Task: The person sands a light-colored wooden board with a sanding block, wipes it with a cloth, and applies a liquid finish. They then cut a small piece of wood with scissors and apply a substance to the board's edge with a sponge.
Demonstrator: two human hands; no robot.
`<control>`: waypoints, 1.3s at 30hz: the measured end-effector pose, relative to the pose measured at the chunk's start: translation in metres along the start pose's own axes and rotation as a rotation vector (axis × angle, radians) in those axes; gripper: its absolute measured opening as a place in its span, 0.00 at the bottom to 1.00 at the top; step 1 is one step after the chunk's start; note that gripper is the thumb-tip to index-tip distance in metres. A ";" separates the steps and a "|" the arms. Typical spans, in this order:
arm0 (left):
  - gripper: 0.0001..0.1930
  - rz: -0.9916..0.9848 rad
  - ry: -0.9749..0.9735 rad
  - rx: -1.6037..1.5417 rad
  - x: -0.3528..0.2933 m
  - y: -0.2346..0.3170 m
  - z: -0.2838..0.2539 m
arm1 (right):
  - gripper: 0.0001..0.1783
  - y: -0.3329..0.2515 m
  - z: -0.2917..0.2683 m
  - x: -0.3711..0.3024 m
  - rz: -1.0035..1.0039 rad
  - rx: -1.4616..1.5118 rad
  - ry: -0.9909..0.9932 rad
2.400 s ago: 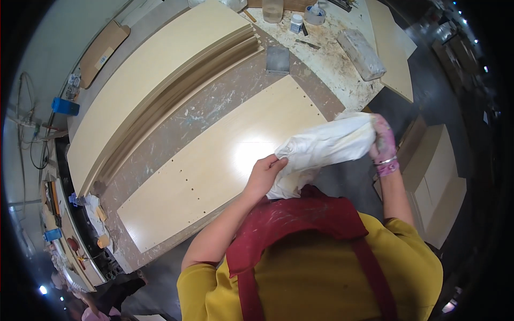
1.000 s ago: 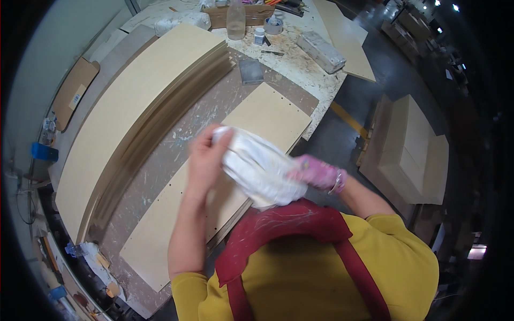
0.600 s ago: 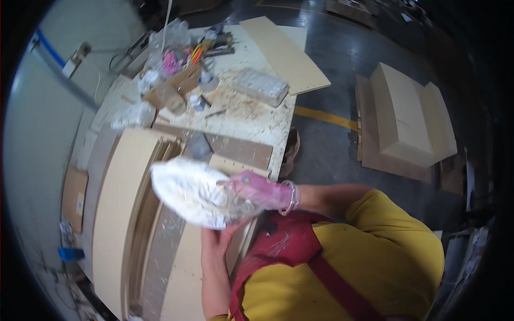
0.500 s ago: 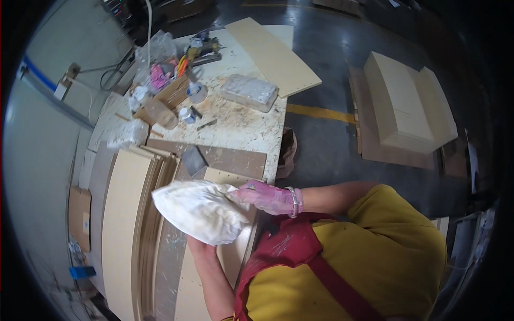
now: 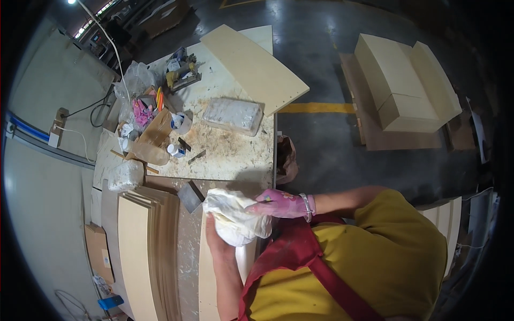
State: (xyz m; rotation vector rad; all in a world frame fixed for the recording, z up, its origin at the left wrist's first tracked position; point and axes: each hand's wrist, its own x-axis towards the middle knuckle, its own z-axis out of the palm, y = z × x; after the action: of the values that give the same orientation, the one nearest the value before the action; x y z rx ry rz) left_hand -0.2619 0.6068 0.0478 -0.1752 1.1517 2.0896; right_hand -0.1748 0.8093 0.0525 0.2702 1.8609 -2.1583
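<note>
White cloth (image 5: 235,218), likely soft and light, best taken by its folds, is held above the board (image 5: 206,267) by the right hand (image 5: 281,204), the left hand (image 5: 218,238) partly covered, its grip unclear.

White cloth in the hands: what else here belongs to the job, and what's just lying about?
Seemingly in the job:
White cloth
Right hand, pink-gloved, gripping it
Left hand, partly hidden beneath it
Pale board below the hands

Probably just lying about:
Wrapped block
Clear bottle
Small white bottle
Grey block
</note>
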 end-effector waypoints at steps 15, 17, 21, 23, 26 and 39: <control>0.21 0.135 0.201 0.226 0.018 0.045 0.015 | 0.18 0.049 -0.004 0.060 -0.056 1.106 -0.373; 0.10 0.395 0.130 0.991 0.029 0.039 0.005 | 0.18 0.050 -0.006 0.066 -0.042 1.133 -0.415; 0.10 0.469 -0.052 1.254 0.033 0.049 0.014 | 0.19 0.058 -0.014 0.076 -0.021 1.111 -0.506; 0.14 0.470 -0.027 1.202 0.052 0.062 0.011 | 0.20 0.060 -0.021 0.078 -0.059 1.069 -0.564; 0.27 0.544 0.245 1.000 0.108 0.105 -0.013 | 0.22 0.063 -0.024 0.084 0.290 1.221 -0.503; 0.51 0.824 0.635 0.896 0.321 0.219 -0.102 | 0.34 0.042 -0.084 0.031 -0.066 1.078 0.167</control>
State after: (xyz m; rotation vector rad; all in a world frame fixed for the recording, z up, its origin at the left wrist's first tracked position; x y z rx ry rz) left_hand -0.6593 0.6263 -0.0042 0.1054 2.7991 1.9294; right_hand -0.1933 0.8842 -0.0093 0.5989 0.5703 -3.0380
